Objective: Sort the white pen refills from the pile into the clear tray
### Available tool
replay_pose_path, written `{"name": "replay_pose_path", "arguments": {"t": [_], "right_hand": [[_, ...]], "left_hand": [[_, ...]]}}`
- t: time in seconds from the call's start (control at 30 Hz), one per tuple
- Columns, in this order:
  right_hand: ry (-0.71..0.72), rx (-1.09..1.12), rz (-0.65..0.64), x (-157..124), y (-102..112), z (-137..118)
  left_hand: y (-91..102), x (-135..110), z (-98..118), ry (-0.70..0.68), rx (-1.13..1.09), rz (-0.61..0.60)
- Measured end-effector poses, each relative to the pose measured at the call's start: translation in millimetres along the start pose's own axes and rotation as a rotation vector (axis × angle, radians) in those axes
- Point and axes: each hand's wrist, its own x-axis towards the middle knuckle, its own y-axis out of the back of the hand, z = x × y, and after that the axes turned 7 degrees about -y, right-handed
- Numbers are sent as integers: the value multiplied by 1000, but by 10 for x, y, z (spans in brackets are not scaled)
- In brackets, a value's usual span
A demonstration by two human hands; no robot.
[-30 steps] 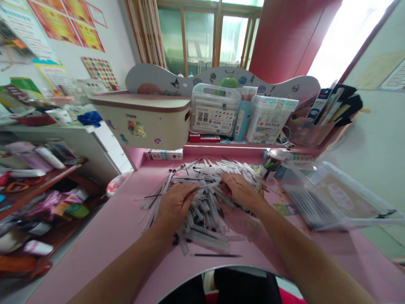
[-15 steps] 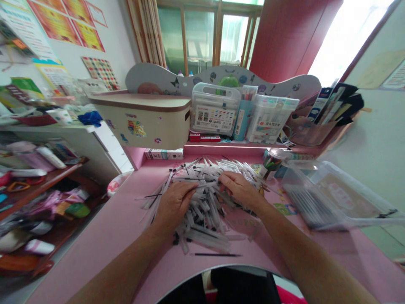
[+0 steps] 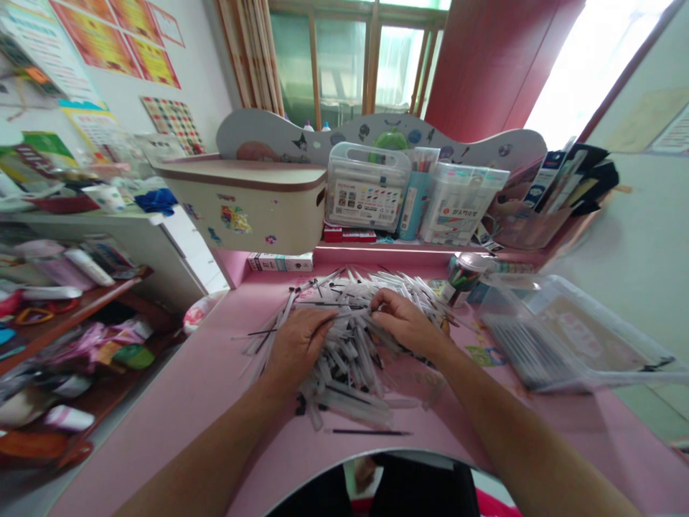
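A big heap of clear pen barrels and thin black refills [image 3: 352, 345] lies in the middle of the pink desk [image 3: 177, 402]. My left hand [image 3: 295, 343] rests palm down on the left side of the heap, fingers curled around a thin black refill that points left. My right hand [image 3: 405, 323] lies on the heap's right side, its fingertips pinched on a pen piece near the middle. The two hands almost meet. One loose black refill [image 3: 369, 432] lies on the desk in front of the heap.
A clear plastic box [image 3: 565, 337] with pens in it stands at the right. A small jar [image 3: 461, 276] stands behind the heap. Marker cases [image 3: 366, 187] and a cream box [image 3: 247, 201] line the back shelf. Cluttered shelves [image 3: 59, 309] stand at the left.
My right hand has slid a little left toward the heap's middle and its fingertips have closed on a piece. My left hand has barely moved.
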Motion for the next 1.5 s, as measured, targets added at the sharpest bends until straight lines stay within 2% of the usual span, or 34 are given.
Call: {"name": "replay_pose_path", "arguments": {"t": [0.23, 0.47, 0.53, 0.63, 0.7, 0.87, 0.97, 1.1, 1.23, 1.33, 1.4, 1.5], "right_hand": [[137, -152, 4, 26, 14, -37], [94, -104, -19, 23, -7, -28], [74, -58, -8, 15, -12, -25], [110, -95, 44, 6, -53, -3], [178, -237, 64, -4, -117, 22], [285, -568, 52, -36, -358, 79], [263, -662, 48, -24, -462, 108], [278, -675, 65, 8, -492, 154], [298, -558, 105, 0, -417, 136], [242, -353, 176, -15, -330, 63], [149, -104, 157, -16, -294, 19], [-61, 408, 27, -5, -297, -10]], "left_hand": [[9, 2, -13, -32, 4, 4], [-19, -3, -18, -29, -22, 23], [-14, -5, -14, 6, -29, 83], [31, 5, -1, 147, -65, 257], [72, 25, 8, 277, -187, 331], [85, 91, 15, 582, -771, 357], [42, 108, 18, 613, -971, 391], [28, 105, 44, 637, -1111, 397], [43, 106, 68, 690, -1181, 373], [40, 112, 68, 727, -1251, 356], [32, 113, 62, 746, -1291, 348], [21, 109, 54, 769, -1327, 327]]}}
